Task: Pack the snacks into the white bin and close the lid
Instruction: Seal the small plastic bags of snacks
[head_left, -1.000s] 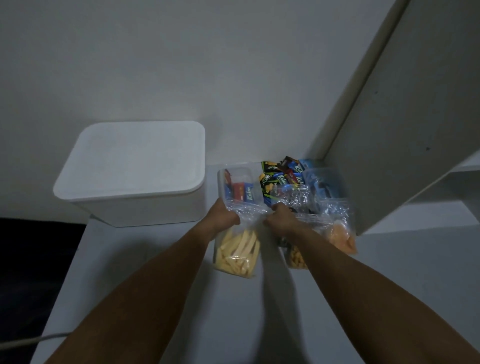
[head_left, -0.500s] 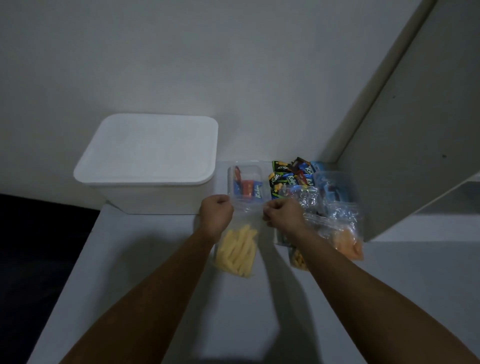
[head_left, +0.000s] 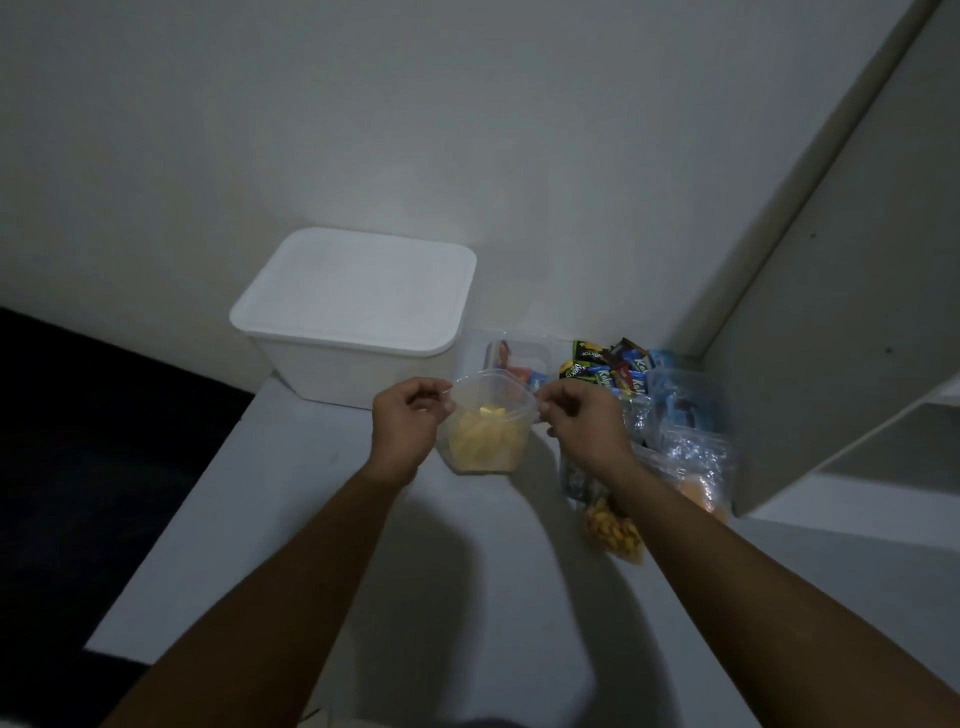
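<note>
One white bin (head_left: 358, 338) with its one lid (head_left: 358, 291) on sits at the centre of the frame, on one pale counter (head_left: 322, 545). Two hands show: one left hand (head_left: 410, 421) and one right hand (head_left: 579, 421), at either side of one clear bag of yellow sticks (head_left: 485, 431). One clear lidded tub (head_left: 511, 358) stands just behind that bag. To the right of centre lies one heap of small wrapped bars (head_left: 610, 366); the pieces overlap too much to count. Below it, toward the right, lie at least three more clear bags: one with blue packets (head_left: 680, 400), one with orange snacks (head_left: 698, 483), and one with golden nuggets (head_left: 613, 530).
</note>
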